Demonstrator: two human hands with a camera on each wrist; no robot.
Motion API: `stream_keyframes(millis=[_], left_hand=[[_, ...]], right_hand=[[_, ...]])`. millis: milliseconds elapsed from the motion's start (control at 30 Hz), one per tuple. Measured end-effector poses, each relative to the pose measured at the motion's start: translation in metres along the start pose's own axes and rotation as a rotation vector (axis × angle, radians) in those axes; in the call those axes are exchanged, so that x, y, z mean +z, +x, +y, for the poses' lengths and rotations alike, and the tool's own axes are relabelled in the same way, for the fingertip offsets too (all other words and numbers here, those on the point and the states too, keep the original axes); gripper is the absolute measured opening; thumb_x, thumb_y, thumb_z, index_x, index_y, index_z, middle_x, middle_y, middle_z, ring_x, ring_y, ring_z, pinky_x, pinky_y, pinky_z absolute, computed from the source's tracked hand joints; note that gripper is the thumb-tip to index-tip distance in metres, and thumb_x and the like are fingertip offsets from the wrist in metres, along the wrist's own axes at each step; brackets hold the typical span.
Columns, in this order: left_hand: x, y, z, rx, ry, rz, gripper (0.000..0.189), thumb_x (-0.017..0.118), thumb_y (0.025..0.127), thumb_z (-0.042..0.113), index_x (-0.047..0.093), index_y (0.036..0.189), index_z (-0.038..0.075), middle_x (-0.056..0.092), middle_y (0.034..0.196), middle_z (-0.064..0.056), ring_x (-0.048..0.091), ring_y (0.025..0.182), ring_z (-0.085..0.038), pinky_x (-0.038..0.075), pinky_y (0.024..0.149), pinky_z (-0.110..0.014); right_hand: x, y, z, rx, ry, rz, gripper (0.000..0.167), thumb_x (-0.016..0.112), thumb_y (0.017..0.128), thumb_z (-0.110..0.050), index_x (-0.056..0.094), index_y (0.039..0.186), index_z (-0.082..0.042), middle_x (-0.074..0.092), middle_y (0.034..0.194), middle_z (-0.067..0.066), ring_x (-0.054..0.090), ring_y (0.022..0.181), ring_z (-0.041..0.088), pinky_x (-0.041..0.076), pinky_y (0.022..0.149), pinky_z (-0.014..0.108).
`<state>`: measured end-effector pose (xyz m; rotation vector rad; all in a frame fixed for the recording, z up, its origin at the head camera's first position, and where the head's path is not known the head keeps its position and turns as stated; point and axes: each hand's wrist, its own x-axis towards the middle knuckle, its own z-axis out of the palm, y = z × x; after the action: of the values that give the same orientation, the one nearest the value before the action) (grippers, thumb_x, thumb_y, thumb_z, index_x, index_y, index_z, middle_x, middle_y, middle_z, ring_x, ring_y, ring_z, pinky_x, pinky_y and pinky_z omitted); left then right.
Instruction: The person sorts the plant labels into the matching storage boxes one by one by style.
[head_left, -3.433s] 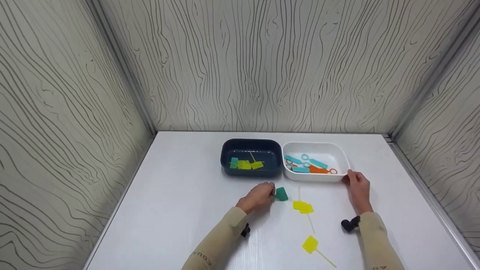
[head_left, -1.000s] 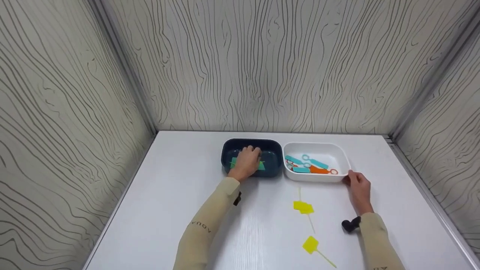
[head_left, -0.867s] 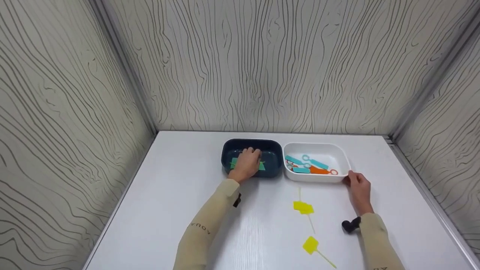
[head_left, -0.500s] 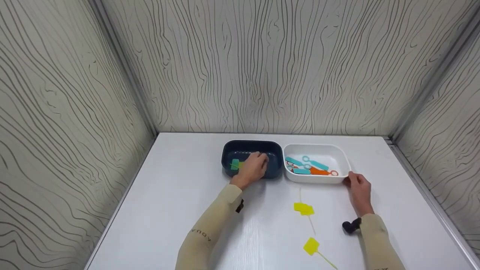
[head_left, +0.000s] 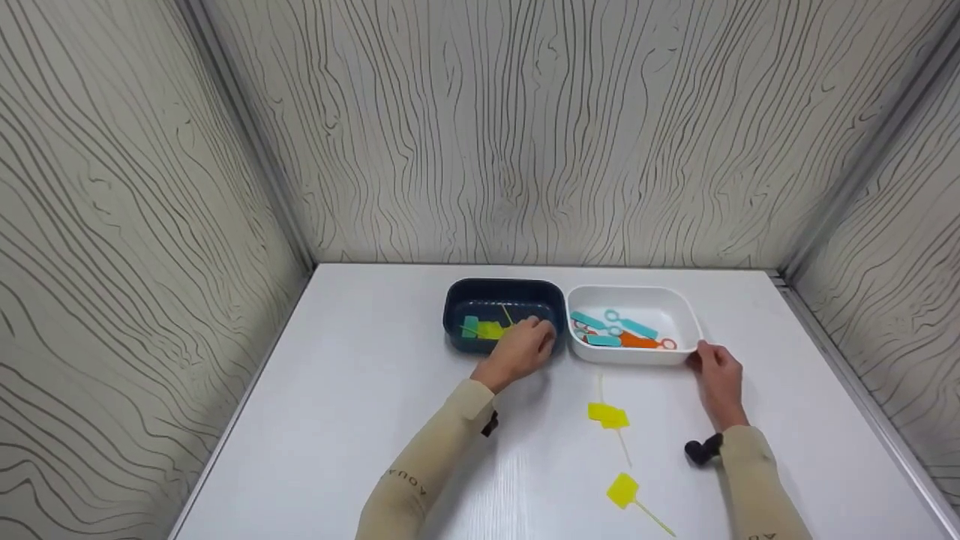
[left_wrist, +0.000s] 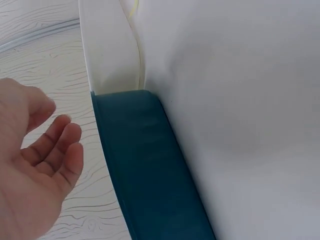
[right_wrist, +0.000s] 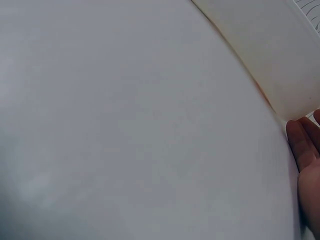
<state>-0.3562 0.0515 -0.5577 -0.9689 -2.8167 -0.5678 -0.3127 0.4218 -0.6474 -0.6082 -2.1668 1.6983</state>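
My left hand [head_left: 520, 349] is over the front right part of the dark blue bin [head_left: 504, 284]. In the left wrist view its fingers [left_wrist: 65, 145] are loosely curled with nothing between them, beside the bin's outer wall. Inside that bin lie a green tag [head_left: 470, 327] and yellow tags [head_left: 490, 331] with thin tails; the hand hides part of them. My right hand [head_left: 720, 379] grips the front right corner of the white bin [head_left: 630, 358]. Its fingers [right_wrist: 302, 142] are at the corner in the right wrist view. Cyan ringed tags [head_left: 602, 340] and orange ones [head_left: 637, 340] lie inside.
Two overlapping yellow tags [head_left: 608, 415] lie in front of the white bin on the white table [head_left: 315, 420]. Another yellow tag [head_left: 622, 490] with a thin tail is nearer the front. The bins stand side by side. Wood-patterned panels [head_left: 480, 135] enclose the back and sides.
My left hand carried a green tag from the table into the dark blue bin and let go, then drew back toward its front right rim. My right hand stayed at the white bin's corner.
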Motion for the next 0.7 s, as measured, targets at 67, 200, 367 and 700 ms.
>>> stream_keyframes(millis=[67, 200, 367, 700], left_hand=[[0.001, -0.001, 0.005, -0.033, 0.006, -0.056, 0.025, 0.056, 0.100, 0.030, 0.061, 0.121, 0.018, 0.062, 0.107, 0.001, 0.054, 0.089, -0.012, 0.051, 0.083, -0.022], [0.004, -0.004, 0.015, -0.076, -0.001, -0.164, 0.034, 0.058, 0.099, 0.036, 0.058, 0.128, 0.020, 0.060, 0.114, 0.001, 0.054, 0.094, -0.012, 0.052, 0.089, -0.023], [0.009, -0.006, 0.024, -0.094, -0.027, -0.203, 0.038, 0.059, 0.097, 0.040, 0.056, 0.131, 0.021, 0.058, 0.116, 0.001, 0.053, 0.096, -0.012, 0.052, 0.091, -0.024], [0.021, -0.010, 0.037, -0.137, -0.069, -0.269, 0.041, 0.062, 0.096, 0.040, 0.054, 0.132, 0.024, 0.057, 0.120, 0.001, 0.050, 0.099, -0.013, 0.051, 0.092, -0.026]], right_hand=[[0.000, 0.000, -0.001, -0.003, -0.011, -0.002, 0.059, 0.047, 0.099, -0.053, 0.058, 0.120, 0.001, 0.061, 0.102, -0.003, 0.059, 0.096, 0.004, 0.048, 0.080, 0.007], [-0.001, -0.001, -0.003, 0.000, -0.027, -0.004, 0.059, 0.046, 0.099, -0.053, 0.057, 0.122, 0.001, 0.062, 0.104, -0.002, 0.059, 0.096, 0.003, 0.046, 0.080, 0.006], [-0.001, -0.003, -0.004, 0.001, -0.013, 0.008, 0.057, 0.048, 0.098, -0.053, 0.058, 0.117, 0.000, 0.063, 0.104, 0.000, 0.060, 0.094, 0.004, 0.046, 0.081, 0.007], [-0.003, -0.002, -0.003, 0.005, -0.028, 0.006, 0.057, 0.047, 0.098, -0.055, 0.059, 0.116, -0.002, 0.063, 0.103, -0.001, 0.060, 0.095, 0.004, 0.046, 0.081, 0.008]])
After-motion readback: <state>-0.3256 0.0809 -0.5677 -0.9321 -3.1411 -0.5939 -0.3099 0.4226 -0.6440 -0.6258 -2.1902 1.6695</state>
